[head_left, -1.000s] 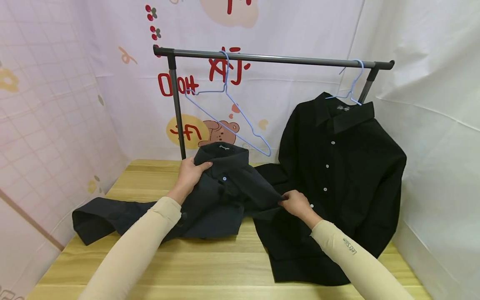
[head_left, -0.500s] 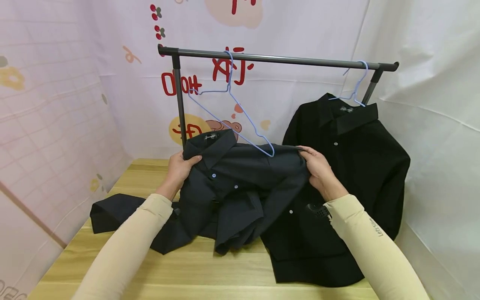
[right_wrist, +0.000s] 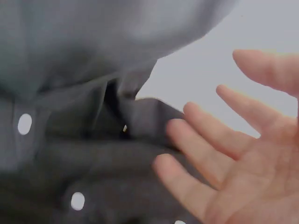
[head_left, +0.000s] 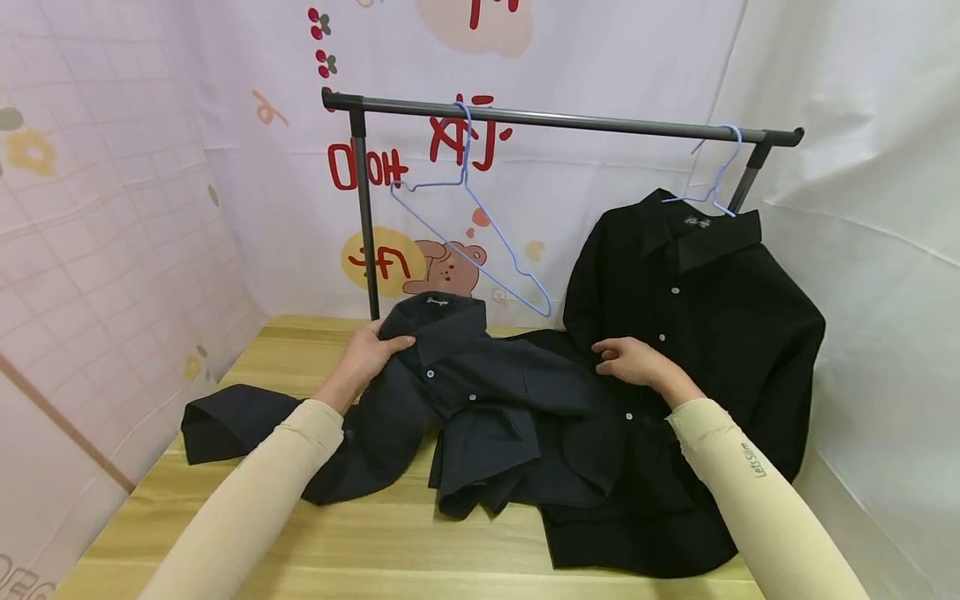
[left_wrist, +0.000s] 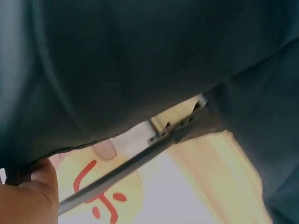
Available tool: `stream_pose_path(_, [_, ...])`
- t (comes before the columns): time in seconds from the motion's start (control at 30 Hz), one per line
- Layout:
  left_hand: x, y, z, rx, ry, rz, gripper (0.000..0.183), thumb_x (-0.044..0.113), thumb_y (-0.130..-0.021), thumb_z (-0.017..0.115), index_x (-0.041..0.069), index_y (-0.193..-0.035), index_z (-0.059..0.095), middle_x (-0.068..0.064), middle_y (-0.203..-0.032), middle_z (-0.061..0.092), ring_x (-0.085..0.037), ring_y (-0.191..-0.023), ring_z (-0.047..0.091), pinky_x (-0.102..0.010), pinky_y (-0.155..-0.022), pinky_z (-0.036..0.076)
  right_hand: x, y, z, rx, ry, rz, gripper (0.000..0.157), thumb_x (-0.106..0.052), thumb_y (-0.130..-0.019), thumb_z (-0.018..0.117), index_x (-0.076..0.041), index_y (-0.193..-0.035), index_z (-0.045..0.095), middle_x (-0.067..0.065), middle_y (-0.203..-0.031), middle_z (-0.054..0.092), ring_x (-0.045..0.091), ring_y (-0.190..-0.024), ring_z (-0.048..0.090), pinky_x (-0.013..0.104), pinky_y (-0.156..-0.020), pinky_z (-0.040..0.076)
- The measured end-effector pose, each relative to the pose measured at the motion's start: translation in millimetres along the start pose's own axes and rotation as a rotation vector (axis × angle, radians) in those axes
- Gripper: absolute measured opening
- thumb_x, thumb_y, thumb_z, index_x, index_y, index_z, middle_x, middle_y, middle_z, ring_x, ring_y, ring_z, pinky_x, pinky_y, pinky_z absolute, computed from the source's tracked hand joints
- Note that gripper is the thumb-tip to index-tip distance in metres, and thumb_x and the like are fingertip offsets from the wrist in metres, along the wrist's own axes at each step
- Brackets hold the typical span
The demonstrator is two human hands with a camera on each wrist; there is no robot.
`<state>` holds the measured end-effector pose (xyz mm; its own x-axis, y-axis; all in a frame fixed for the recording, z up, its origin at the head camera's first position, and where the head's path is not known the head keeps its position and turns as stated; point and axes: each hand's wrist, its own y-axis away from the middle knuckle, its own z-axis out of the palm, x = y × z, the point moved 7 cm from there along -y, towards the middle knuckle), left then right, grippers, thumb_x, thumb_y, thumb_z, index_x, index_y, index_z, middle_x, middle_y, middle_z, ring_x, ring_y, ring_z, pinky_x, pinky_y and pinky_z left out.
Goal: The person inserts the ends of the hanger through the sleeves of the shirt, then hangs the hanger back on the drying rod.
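A dark button-up shirt [head_left: 495, 375] lies partly bunched on the table, its collar raised by my left hand [head_left: 367, 354]. The left thumb lies over the front of the collar's side and pinches the cloth there. In the left wrist view the dark cloth [left_wrist: 117, 60] fills the upper part, with the left hand [left_wrist: 32, 196] at its lower edge. My right hand [head_left: 633, 362] is off the shirt, just past its right shoulder. The right wrist view shows that hand [right_wrist: 243, 144] with fingers spread and nothing held, near the dark cloth [right_wrist: 93, 46].
A bare blue hanger [head_left: 467, 179] hangs from the dark rail [head_left: 562, 119]. To the right, a black shirt [head_left: 697, 350] hangs on another blue hanger [head_left: 716, 183], its hem lying on the wooden table [head_left: 390, 542]. A rack post [head_left: 366, 225] stands behind my left hand.
My right hand drew the shirt's right side outward and up, then let it go. That side has dropped onto the table. My left hand still grips the collar, now lower than half a second ago.
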<state>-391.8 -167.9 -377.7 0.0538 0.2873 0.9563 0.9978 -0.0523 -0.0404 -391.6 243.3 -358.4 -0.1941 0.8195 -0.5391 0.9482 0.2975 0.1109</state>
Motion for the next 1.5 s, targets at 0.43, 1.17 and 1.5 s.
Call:
stream_pose_path(0.43, [-18.3,6.6,26.3,-0.097,-0.010,-0.038,0.035,0.028,-0.093,0.071,0.002,-0.116,0.067,-0.012,-0.108,0.067,-0.027,-0.098,0.061,-0.040,-0.091,0.046,-122.9,-6.0,-47.5,0.444,-0.124,-0.150,0.062,-0.052,-0.104,0.041,-0.008,-0.146,0.049,0.015,-0.141,0.055,0.033,-0.129,0.051,0.050,-0.106,0.039])
stream_pose_path(1.17, [-22.3,7.3,42.3,-0.247,-0.047,-0.009,0.048,0.032,-0.092,0.073,0.008,-0.131,0.062,-0.011,-0.125,0.064,-0.029,-0.114,0.057,-0.049,-0.105,0.038,-197.5,-39.2,-63.3,0.663,-0.157,-0.154,0.026,-0.016,-0.104,0.053,-0.004,-0.122,0.067,0.008,-0.100,0.072,0.019,-0.087,0.072,0.032,-0.074,0.053])
stream_pose_path(1.5, [-20.7,4.5,36.1,-0.243,-0.027,-0.009,0.061,0.044,-0.098,0.061,0.009,-0.146,0.046,-0.013,-0.146,0.048,-0.032,-0.133,0.043,-0.050,-0.113,0.028,-186.6,-17.1,-84.3,0.858,-0.154,-0.239,0.025,-0.016,-0.103,0.055,-0.004,-0.117,0.071,0.008,-0.098,0.074,0.020,-0.084,0.073,0.032,-0.071,0.055])
